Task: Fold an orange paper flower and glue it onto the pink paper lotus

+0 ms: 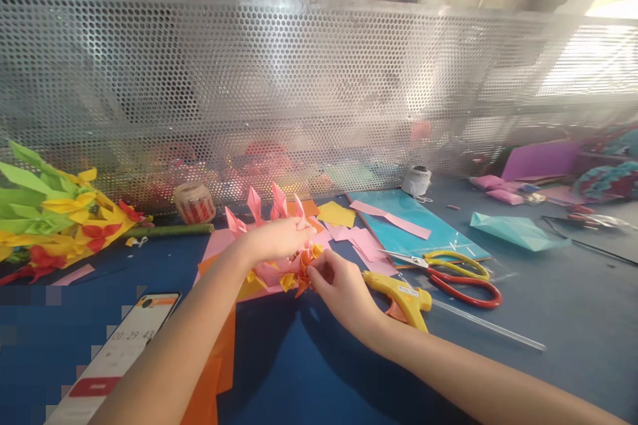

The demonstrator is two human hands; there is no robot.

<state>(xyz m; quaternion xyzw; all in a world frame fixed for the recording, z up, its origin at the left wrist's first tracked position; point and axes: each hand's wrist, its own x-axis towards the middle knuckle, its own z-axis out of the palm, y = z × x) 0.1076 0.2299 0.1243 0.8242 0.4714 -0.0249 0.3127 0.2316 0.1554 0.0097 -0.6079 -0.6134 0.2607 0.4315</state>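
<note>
A folded-paper craft with pink pointed petals (254,204) and small yellow and orange flowers stands over pink and orange sheets. My left hand (282,239) reaches across its top, fingers bent down onto it, the tips mostly hidden. With thumb and forefinger, my right hand (343,287) pinches an orange paper flower (302,269) on the craft's right side. A yellow glue gun (406,297) lies just right of that hand, a clear glue stick (493,327) sticking out from its back. Scissors with red and yellow handles (448,272) rest beyond it, blades partly apart.
A blue board (423,222) bears a pink strip. On the left are a phone (134,332) showing a timer, a twine roll (194,204) and a green-yellow paper bouquet (64,212). A white thread spool (417,181) stands before the perforated metal screen (299,80). Aqua paper (518,231) lies right.
</note>
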